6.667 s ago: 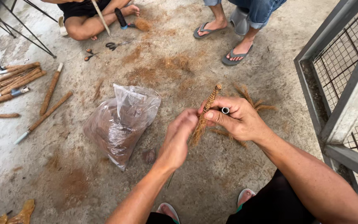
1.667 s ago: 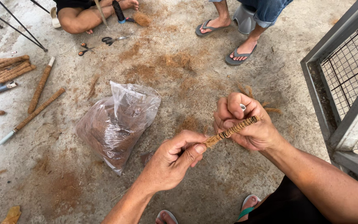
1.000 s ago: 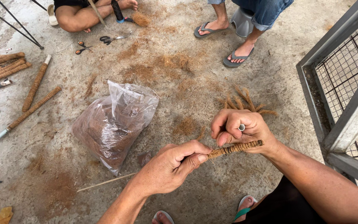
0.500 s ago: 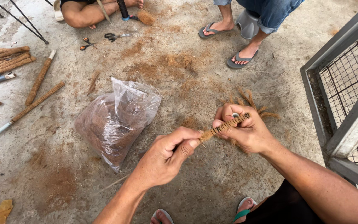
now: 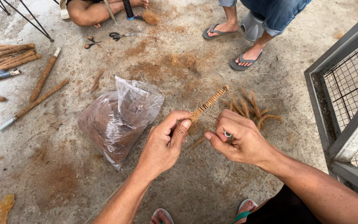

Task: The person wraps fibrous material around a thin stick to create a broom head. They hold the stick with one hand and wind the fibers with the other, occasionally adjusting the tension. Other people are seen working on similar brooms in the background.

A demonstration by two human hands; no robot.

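Fibre-wrapped stick [image 5: 209,102] in left hand [image 5: 165,143], right hand [image 5: 240,139] beside.

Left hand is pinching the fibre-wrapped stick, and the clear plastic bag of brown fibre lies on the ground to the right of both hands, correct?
Not quite. In the head view the left hand does pinch the fibre-wrapped stick, but the clear plastic bag of brown fibre lies to the left of both hands, not the right.

Concrete floor [image 5: 204,195] — fibre bag [image 5: 117,120], sticks [image 5: 42,81]
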